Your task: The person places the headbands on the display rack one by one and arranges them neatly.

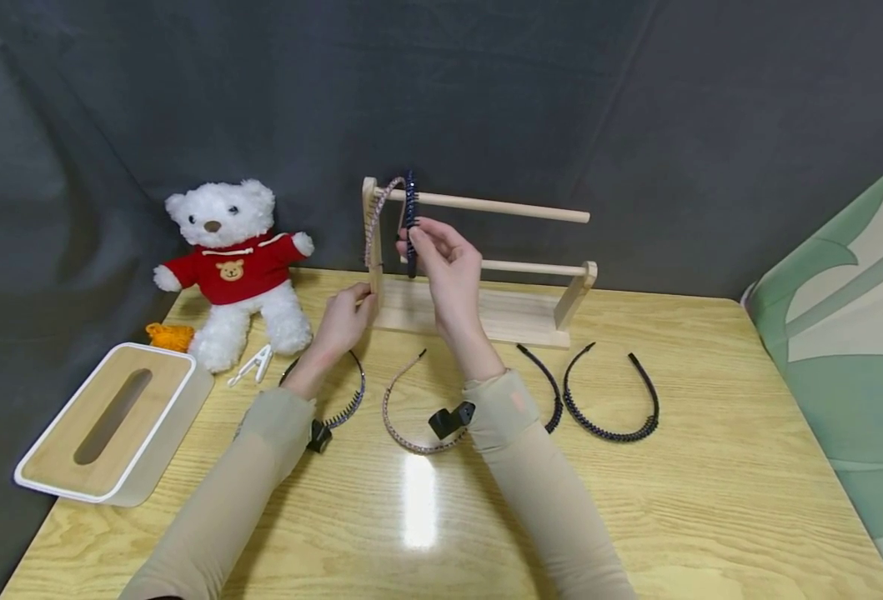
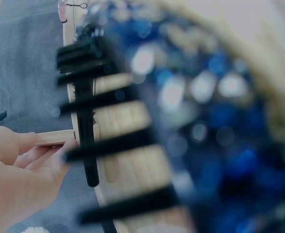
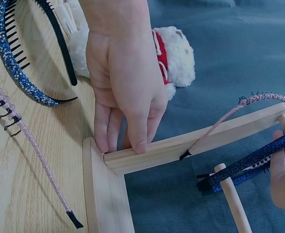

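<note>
Fingers of the left hand (image 1: 347,318), left of centre in the head view, grip the left post of a wooden rack (image 1: 512,315). Upper centre, a pink hairband (image 1: 375,217) hangs over the upper rod; just right of it, a dark blue hairband (image 1: 411,200) is pinched by the right hand (image 1: 452,268). Lower centre, four hairbands (image 1: 612,435) lie on the table (image 1: 711,500).

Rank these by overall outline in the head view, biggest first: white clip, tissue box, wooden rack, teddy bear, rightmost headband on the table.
1. Wooden rack
2. Teddy bear and tissue box: too alike to rank; the box also sits nearer the camera
3. Rightmost headband
4. White clip
</note>
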A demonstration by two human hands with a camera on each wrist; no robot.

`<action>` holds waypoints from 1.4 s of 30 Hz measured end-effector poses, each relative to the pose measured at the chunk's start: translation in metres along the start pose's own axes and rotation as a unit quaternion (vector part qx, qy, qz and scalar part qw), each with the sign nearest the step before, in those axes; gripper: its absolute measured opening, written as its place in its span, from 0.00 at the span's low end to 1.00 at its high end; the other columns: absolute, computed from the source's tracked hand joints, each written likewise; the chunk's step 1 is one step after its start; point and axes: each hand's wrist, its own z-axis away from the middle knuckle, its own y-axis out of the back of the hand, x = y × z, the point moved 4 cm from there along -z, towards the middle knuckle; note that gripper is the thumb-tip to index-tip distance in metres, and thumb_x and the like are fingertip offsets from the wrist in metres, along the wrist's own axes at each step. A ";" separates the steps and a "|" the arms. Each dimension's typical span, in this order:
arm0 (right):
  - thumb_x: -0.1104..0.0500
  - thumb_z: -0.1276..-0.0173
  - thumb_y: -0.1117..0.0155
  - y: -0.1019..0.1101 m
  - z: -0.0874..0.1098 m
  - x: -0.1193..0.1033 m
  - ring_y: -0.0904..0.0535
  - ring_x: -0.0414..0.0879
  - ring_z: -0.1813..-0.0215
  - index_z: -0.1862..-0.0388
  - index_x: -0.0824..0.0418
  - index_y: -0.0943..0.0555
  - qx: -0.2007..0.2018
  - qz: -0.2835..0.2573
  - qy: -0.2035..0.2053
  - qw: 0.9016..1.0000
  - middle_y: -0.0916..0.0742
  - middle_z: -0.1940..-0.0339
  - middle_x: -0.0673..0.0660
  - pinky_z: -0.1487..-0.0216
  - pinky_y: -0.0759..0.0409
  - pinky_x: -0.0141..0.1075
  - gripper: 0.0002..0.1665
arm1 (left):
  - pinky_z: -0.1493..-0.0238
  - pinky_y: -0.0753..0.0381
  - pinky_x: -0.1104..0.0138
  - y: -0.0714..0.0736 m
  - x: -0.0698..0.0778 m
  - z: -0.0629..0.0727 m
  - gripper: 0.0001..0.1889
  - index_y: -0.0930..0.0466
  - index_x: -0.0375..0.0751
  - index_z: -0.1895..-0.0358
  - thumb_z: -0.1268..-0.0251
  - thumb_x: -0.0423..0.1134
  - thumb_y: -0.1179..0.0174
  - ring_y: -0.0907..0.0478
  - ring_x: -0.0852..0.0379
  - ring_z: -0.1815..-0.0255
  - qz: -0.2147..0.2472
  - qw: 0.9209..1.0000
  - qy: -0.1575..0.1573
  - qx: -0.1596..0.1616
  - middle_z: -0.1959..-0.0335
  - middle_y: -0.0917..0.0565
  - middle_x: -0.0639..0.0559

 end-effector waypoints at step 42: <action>0.68 0.17 0.41 0.008 0.009 -0.002 0.11 0.43 0.56 0.40 0.78 0.19 -0.046 0.080 0.049 0.995 0.11 0.51 0.71 0.43 0.14 0.45 0.15 | 0.36 0.24 0.45 0.001 -0.003 -0.002 0.16 0.18 0.27 0.42 0.11 0.34 0.52 0.21 0.35 0.34 -0.002 1.000 -0.003 -0.008 0.39 0.16 0.30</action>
